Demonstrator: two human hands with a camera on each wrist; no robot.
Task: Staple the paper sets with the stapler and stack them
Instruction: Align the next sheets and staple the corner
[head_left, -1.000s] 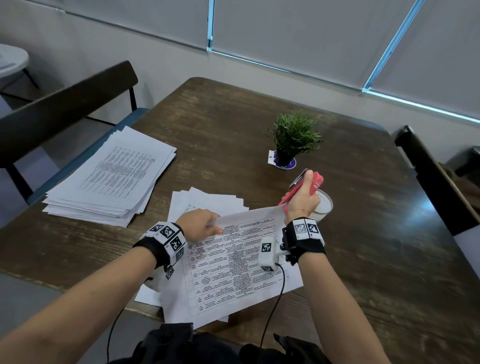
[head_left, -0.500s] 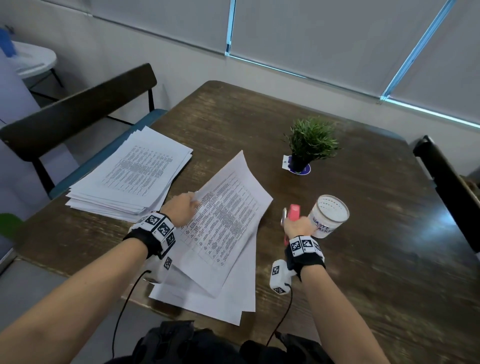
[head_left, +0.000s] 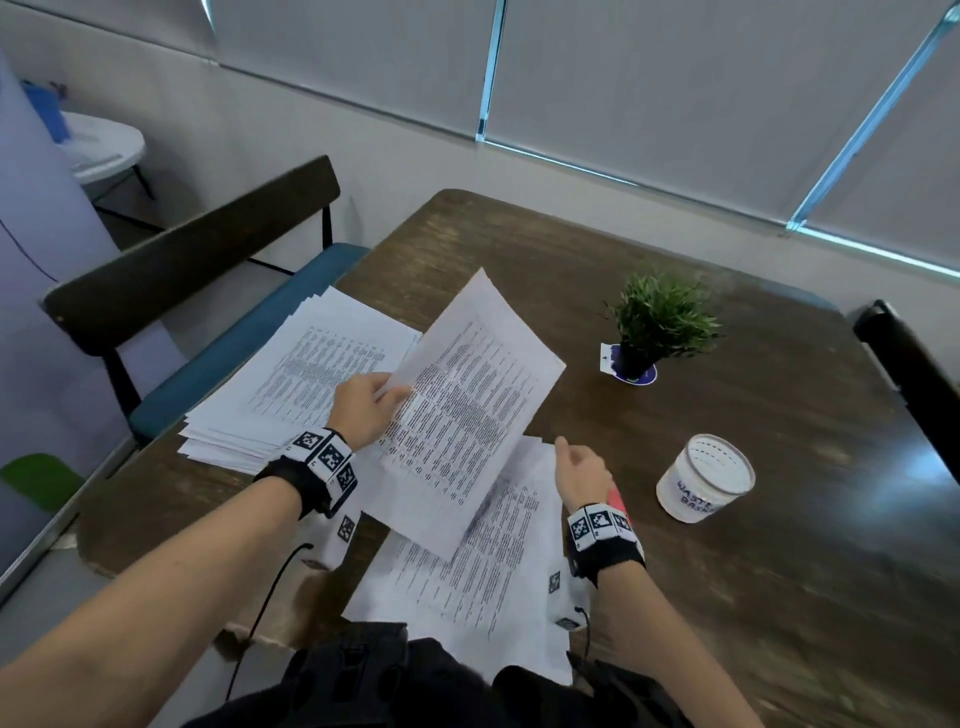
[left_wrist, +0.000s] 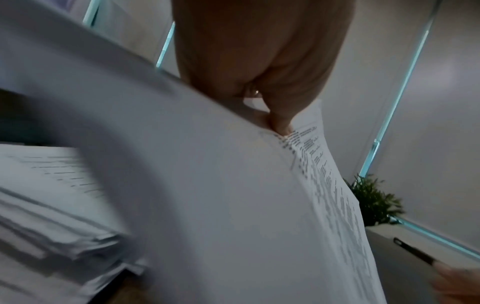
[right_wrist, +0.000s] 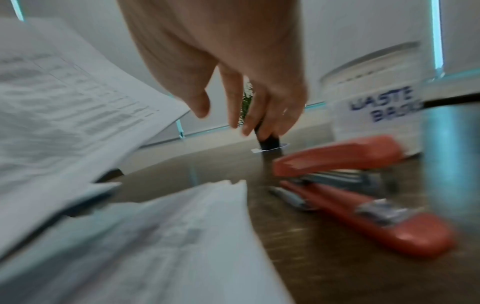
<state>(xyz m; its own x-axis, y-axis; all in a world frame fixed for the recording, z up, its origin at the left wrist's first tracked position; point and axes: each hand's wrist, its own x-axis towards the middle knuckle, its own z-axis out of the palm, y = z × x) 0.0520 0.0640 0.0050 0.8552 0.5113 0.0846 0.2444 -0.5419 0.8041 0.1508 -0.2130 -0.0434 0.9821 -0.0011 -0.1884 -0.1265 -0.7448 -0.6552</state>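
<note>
My left hand (head_left: 387, 397) pinches the corner of a printed paper set (head_left: 467, 410) and holds it tilted in the air, partly over the tall paper stack (head_left: 311, 374) at the table's left. In the left wrist view the thumb and fingers (left_wrist: 280, 121) clamp the sheet edge (left_wrist: 233, 205). Loose printed sheets (head_left: 483, 561) lie at the front edge. My right hand (head_left: 571, 460) hovers over them, fingers relaxed and empty. The red stapler (right_wrist: 363, 195) lies on the table beside that hand (right_wrist: 223, 117), mostly hidden behind my wrist in the head view.
A white cup (head_left: 704, 478) labelled waste stands right of the stapler. A small potted plant (head_left: 660, 322) sits mid-table. A dark bench with a blue seat (head_left: 208, 270) runs along the left edge, and another chair back (head_left: 909, 374) is at the right.
My right hand has set the stapler down by the cup and let go. My left hand has lifted the paper set and carried it left toward the stack.
</note>
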